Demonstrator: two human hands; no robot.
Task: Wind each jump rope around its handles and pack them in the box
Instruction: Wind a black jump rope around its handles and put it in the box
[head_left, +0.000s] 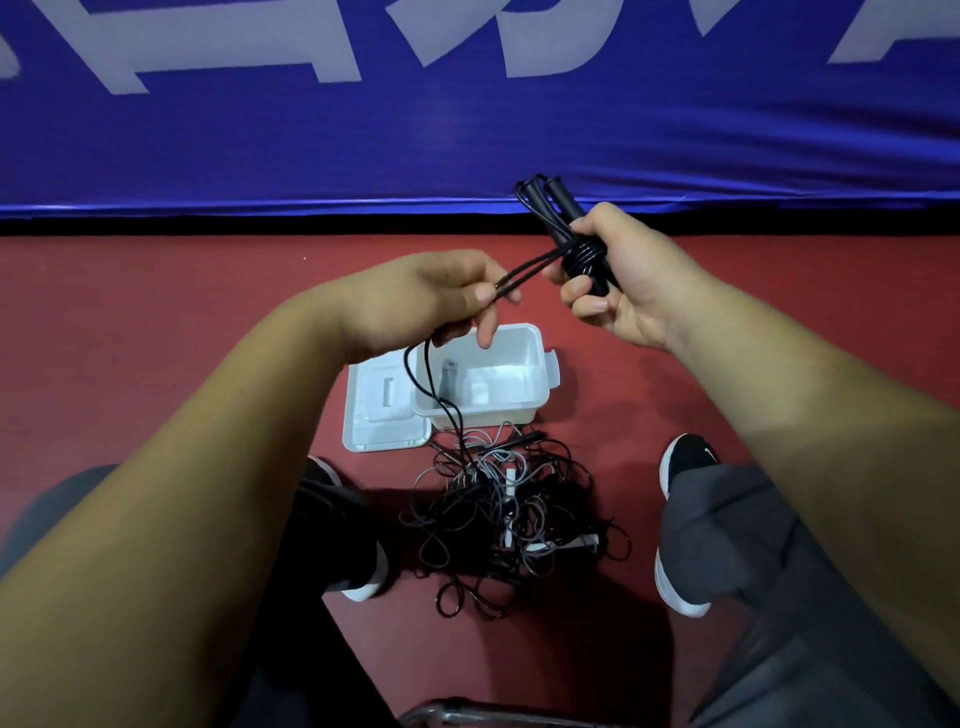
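My right hand (618, 275) grips the two black handles (558, 218) of a jump rope, held side by side with a few turns of black rope wound round their middle. My left hand (441, 296) pinches the doubled black rope (524, 273) that runs from those turns. From my left hand the rope hangs down across the white box (530, 364) to a tangled pile of ropes (509, 514) on the floor. The box stands open on the red floor with a grey handled item (449, 382) inside.
The white lid (379, 415) lies next to the box on its left. My two feet in black shoes (685, 467) flank the pile. A blue banner (467, 130) runs along the far edge of the red floor. A metal bar (467, 712) shows at the bottom edge.
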